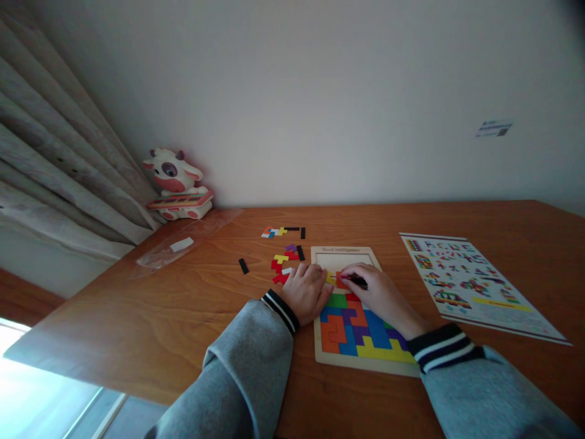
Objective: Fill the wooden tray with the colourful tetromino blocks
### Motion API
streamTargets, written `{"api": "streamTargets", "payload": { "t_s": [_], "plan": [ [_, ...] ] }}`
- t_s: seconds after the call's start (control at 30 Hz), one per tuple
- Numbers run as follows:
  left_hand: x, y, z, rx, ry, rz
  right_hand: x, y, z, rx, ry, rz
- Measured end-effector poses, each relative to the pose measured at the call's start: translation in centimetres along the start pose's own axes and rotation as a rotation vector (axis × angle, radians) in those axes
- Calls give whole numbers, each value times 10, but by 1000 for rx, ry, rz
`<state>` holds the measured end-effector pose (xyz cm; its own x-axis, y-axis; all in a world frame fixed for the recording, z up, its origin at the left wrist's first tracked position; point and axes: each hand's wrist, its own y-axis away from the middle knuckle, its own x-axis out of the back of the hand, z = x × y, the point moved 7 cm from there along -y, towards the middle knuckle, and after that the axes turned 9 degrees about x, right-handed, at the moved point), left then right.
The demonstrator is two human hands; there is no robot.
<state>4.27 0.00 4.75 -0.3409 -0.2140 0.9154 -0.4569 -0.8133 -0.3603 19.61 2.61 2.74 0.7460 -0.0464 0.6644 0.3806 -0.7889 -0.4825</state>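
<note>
Stretching lengthwise toward the wall (320, 122), the partly filled puzzle board (350, 259).

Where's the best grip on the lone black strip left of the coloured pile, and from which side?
Probably pinch the lone black strip at mid-length, thumb and fingertip on its two long edges, coming from above. It lies flat, narrow and straight, with its long edges facing left and right and no other piece touching it. The left hand is the nearer one, to its right.
</note>
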Motion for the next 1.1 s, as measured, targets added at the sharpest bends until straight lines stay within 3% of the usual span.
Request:
{"api": "streamTargets", "payload": {
  "t_s": [0.13,0.33,0.83,1.1],
  "plan": [
    [-1,2,3,-100,59,-39,0,1,4,4,22,30],
    [-2,1,0,-38,25,-63,-1,2,8,3,28,33],
    [-2,6,8,-158,88,-53,-2,2,8,28,34,6],
    [-1,6,10,-145,46,-95,-2,1,8,17,18,15]
  ]
}}
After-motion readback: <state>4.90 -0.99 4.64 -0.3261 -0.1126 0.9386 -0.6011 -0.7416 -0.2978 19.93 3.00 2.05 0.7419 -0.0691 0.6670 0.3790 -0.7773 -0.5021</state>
